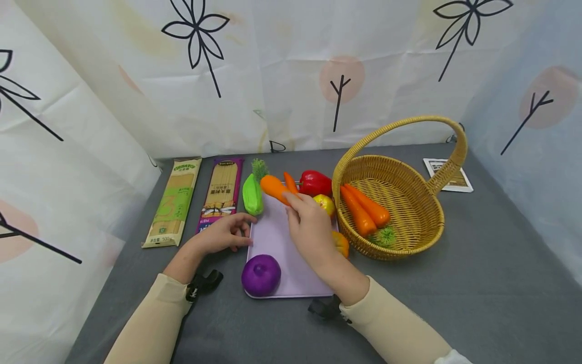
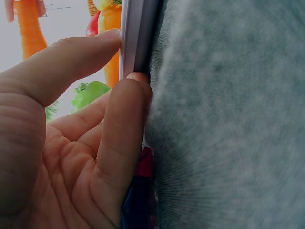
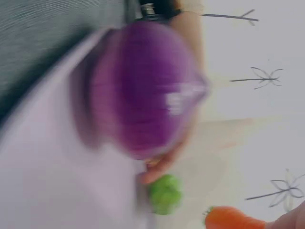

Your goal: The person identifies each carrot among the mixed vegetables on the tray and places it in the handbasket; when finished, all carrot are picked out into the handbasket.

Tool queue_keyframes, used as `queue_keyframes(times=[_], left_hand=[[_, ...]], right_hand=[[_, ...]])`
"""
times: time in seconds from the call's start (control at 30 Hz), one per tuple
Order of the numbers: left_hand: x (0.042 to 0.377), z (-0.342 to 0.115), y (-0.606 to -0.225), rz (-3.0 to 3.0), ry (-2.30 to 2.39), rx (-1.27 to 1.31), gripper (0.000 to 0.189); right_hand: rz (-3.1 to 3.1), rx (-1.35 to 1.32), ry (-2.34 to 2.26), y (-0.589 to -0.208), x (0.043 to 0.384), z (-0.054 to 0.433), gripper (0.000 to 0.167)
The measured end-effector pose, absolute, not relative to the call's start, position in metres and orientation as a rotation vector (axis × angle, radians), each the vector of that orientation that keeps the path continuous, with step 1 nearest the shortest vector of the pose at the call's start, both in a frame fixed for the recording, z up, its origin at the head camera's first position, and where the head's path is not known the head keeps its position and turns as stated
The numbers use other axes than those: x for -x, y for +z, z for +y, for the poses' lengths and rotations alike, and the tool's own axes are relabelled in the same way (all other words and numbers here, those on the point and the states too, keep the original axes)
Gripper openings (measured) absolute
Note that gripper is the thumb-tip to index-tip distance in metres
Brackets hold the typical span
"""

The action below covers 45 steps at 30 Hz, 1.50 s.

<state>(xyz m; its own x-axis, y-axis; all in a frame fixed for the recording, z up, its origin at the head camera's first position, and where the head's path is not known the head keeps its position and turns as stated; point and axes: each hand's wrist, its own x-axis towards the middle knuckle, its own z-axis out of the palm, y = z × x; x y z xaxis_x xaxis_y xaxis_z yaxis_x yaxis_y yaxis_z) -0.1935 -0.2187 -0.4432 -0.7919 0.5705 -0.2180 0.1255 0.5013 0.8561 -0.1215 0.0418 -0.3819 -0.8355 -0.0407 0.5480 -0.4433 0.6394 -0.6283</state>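
My right hand (image 1: 311, 227) holds a plump orange carrot (image 1: 274, 188) by its narrow end above the far part of the pale purple tray (image 1: 291, 263). The carrot's green tuft (image 1: 259, 170) points away to the far left. At the tray's left edge my left hand (image 1: 226, 232) pinches the rim, thumb on top and fingers beneath, as the left wrist view shows. A purple onion (image 1: 261, 275) sits at the tray's near left corner. Beside the far left corner is a ridged green vegetable (image 1: 252, 194). Another carrot (image 1: 290, 183) lies partly hidden behind the held one.
Red (image 1: 315, 183), yellow (image 1: 325, 203) and orange (image 1: 341, 243) peppers line the tray's right side. A wicker basket (image 1: 418, 242) with a tall handle holds two carrots (image 1: 364, 210). Two packs of noodles, green (image 1: 175, 202) and purple (image 1: 223, 187), lie left. A white-edged card (image 1: 459, 182) lies behind the basket.
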Motion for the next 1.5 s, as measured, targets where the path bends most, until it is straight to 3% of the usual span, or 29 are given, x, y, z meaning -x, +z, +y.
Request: queue_keyframes(times=[0.6, 1.0, 1.33, 1.5], left_hand=[[0.193, -0.220, -0.446, 2.258, 1.252, -0.592, 0.054], [0.193, -0.219, -0.446, 2.215, 1.321, -0.610, 0.047], [0.194, -0.217, -0.447, 2.280, 1.442, -0.412, 0.071], [0.196, -0.213, -0.448, 2.295, 1.562, -0.332, 0.099]], right_hand=[[-2.031, -0.385, 1.463, -0.301, 0.082, 0.093, 0.040], [-1.846, -0.157, 1.619, -0.265, 0.059, 0.132, 0.039], [-1.784, -0.116, 1.659, -0.263, 0.059, 0.142, 0.035], [-1.732, -0.089, 1.689, -0.259, 0.057, 0.151, 0.034]])
